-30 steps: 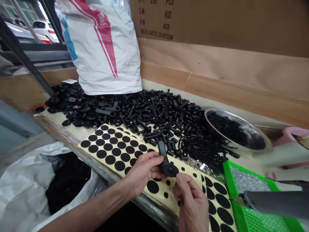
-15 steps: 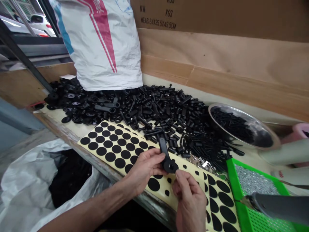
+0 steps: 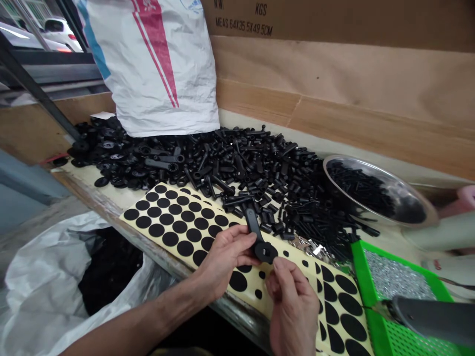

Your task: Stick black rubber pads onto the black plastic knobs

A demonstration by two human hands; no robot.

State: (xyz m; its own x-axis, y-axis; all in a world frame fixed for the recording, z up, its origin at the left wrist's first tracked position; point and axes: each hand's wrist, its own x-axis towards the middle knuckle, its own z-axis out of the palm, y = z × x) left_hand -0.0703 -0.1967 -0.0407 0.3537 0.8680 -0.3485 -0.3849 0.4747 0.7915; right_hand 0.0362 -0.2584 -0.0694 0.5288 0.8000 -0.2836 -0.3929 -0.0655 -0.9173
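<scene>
My left hand grips a black plastic crank-shaped part, its thumb on top and fingers beneath, at the bend above its round end. That round end is a flat disc with a hole in the middle and faces up. Close by the disc's right edge, my right hand is closed in a pinch; whatever lies between its fingertips is hidden. Under both hands lies a pale yellow sheet with small black dots. Sheets of round black stickers spread out to the left, and larger black stickers lie at the right.
A heap of black plastic parts lies behind the sheets, below a white sack. At right stand a metal bowl of black pins, a green basket with small silver pieces, and a grey power screwdriver. A white bag is lower left.
The view has shifted slightly. Both hands keep nearly the same pose, and the disc's face now looks flatter around its hole than before.
</scene>
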